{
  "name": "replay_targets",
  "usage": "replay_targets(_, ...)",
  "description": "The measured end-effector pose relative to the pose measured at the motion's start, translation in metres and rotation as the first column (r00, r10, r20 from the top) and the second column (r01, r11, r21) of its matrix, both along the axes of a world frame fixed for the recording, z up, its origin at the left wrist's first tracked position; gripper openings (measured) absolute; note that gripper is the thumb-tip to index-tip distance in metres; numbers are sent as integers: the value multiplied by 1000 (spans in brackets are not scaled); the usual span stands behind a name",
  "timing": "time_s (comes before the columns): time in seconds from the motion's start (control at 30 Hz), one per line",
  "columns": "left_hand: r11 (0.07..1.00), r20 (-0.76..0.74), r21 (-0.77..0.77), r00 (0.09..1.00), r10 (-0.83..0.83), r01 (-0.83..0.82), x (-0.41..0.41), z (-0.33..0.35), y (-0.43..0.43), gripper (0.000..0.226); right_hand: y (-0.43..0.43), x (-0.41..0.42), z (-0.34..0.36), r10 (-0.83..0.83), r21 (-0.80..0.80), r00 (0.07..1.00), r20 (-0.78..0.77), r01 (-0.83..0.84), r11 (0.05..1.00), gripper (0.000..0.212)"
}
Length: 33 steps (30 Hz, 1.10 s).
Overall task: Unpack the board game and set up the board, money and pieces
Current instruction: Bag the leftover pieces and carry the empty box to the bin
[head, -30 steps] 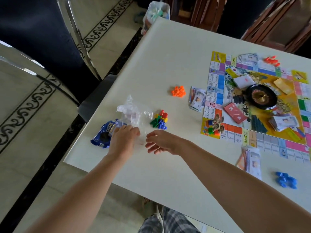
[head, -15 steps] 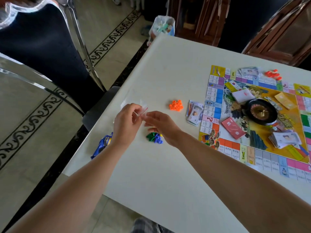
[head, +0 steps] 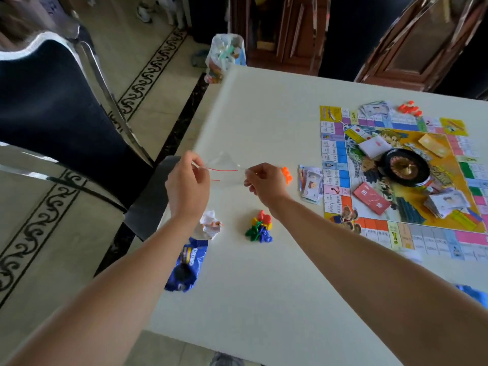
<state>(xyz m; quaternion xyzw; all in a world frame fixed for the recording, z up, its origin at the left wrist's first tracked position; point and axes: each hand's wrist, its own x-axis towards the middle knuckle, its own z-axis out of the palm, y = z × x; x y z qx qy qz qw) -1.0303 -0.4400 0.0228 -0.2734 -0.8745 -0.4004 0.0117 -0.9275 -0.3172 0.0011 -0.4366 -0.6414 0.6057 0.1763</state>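
Left hand [head: 188, 180] and right hand [head: 264, 180] pinching a clear zip bag [head: 224, 170] (red-striped) stretched between them, coloured pieces [head: 258, 226] heaped near, game board [head: 396, 180] right

White table [head: 264, 114]: game board [head: 330, 157], banknote stack [head: 310, 182], coloured pawn pile [head: 260, 228], blue wrapper [head: 188, 262], crumpled bag [head: 211, 226].

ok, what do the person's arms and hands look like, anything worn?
Nothing worn that shows. The left hand and right hand have no gloves, rings or watch. The left forearm and right forearm are bare, with no sleeves in frame and no markings visible.
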Motion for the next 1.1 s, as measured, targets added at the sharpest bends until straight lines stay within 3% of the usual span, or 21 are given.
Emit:
replay_targets(0.1,975,21,-96,980,-198,199,-16,-1,9,4,-2,-13,2,-78,-21,997,21,78,997,9)
replay_targets(0.17,943,31,-160,957,-289,290,-19,-3,12,12,-4,-14,4,-14,-118,1000,11,16,993,6)
replay_targets(0.2,938,34,-166,953,-303,304,-20,-5,12,14,-5,-11,3,37,-141,999,20,-34,989,17)
replay_targets(0.27,933,26,-179,949,-313,312,-20,-10,12,14,-8,-2,-8,84,-54,991,107,-79,995,36)
replay_targets(0.33,918,21,-213,940,-339,336,-20,-18,14,11,-14,13,-25,61,169,957,282,-112,979,48)
replay_targets(0.4,899,20,-246,929,-370,363,-16,-27,16,8,-24,31,-42,63,334,849,524,-273,902,66)
replay_targets(0.47,884,33,-266,920,-391,385,-10,-38,19,9,-36,46,-58,57,383,688,723,-468,796,84)
replay_targets(0.57,872,58,-270,911,-408,408,-4,-49,20,9,-51,56,-84,44,405,586,809,-611,680,87)
replay_targets(0.7,859,94,-270,900,-426,435,-2,-60,20,7,-57,54,-109,-92,585,646,758,-610,535,67)
replay_targets(0.83,849,98,-268,890,-446,455,0,-68,19,7,-56,55,-123,-126,709,725,677,-595,379,48)
replay_targets(0.97,848,94,-269,889,-449,457,1,-72,22,8,-46,52,-123,-83,763,794,602,-541,355,33)
replay_targets(1.1,856,93,-279,899,-427,435,3,-74,25,8,-34,50,-121,-13,753,820,572,-519,406,26)
